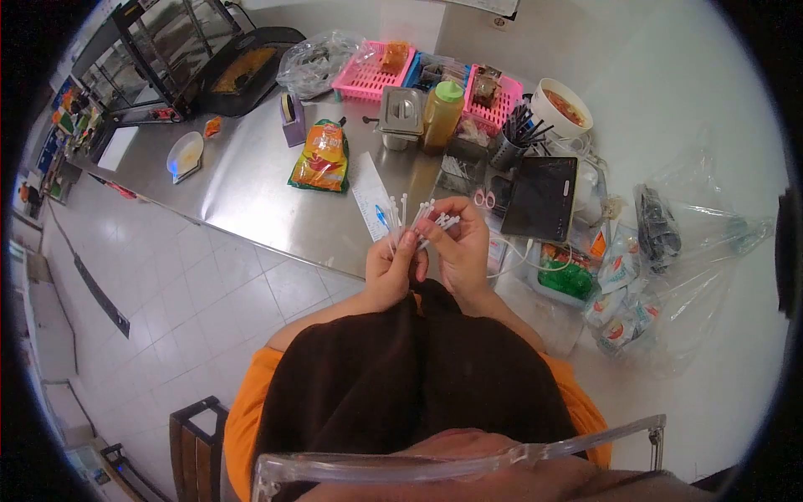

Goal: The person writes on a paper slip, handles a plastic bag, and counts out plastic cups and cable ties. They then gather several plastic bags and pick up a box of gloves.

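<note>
In front of my chest, my left hand (391, 272) is closed on a bunch of thin white sticks (394, 211) with small knobbed ends, pointing upward. My right hand (460, 243) pinches more of these sticks (441, 224), fanned out toward the right. The two hands touch or nearly touch, and their lower fingers are partly hidden. Just beyond them on the steel counter (251, 180) lie a paper strip (365, 188) and a blue pen (381, 215). Pink-handled scissors (484, 198) are beside my right hand.
A yellow-green food pouch (323, 157), a tape dispenser (292, 121), a lidded steel container (401, 113) and a sauce bottle (442, 117) stand farther back. On the right are a dark tablet (539, 197), white cables and plastic bags (694, 243). Pink baskets (368, 79) line the back.
</note>
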Demonstrator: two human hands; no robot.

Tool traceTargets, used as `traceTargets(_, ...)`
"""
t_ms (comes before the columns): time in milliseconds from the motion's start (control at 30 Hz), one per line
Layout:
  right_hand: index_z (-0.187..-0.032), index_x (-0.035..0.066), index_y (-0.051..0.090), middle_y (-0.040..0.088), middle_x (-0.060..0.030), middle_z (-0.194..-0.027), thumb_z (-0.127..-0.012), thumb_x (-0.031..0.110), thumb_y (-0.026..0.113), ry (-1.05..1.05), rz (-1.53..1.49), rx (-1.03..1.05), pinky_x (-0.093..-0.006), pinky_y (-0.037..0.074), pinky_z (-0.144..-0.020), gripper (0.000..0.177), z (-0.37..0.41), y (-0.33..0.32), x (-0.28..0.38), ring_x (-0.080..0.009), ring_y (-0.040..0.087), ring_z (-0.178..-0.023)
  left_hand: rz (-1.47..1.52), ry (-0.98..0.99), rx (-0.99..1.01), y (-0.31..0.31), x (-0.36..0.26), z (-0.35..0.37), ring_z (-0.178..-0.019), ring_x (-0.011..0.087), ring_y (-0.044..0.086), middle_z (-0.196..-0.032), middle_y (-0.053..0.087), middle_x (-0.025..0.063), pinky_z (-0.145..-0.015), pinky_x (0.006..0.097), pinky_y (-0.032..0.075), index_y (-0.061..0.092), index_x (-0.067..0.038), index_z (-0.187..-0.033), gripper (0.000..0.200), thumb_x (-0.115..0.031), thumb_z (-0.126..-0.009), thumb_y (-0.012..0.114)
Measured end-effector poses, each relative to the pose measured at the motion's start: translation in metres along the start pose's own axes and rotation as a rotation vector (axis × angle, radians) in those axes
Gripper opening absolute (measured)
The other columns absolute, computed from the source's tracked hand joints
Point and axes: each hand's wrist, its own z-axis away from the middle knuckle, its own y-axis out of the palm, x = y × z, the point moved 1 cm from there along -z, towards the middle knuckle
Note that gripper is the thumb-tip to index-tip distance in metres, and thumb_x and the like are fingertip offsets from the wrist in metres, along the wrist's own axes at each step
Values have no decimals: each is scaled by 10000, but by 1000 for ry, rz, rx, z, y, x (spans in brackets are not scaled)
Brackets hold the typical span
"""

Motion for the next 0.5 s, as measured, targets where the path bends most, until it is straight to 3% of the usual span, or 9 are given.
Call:
traceTargets(367, -983, -32, 498, 564, -82, -809, -811, 31, 588, 16, 51, -38, -235, 445, -340, 204, -4, -2, -4, -138, 556, -481, -15, -14, -13, -1, 0, -3, -412, 91, 401, -533, 457, 44, -398, 201, 314, 504, 11, -986, 294, -251, -935, 380)
traceTargets(500, -950, -27, 528, 578, -74, -810, -813, 32, 588, 37, 17, -29, -212, 453, -415, 161, -4, -1, -4, -119, 565, -539, -5, -5, -5, -2, 0, -4, -411, 90, 399, -536, 464, 45, -398, 199, 303, 506, 8, -980, 294, -255, -934, 382)
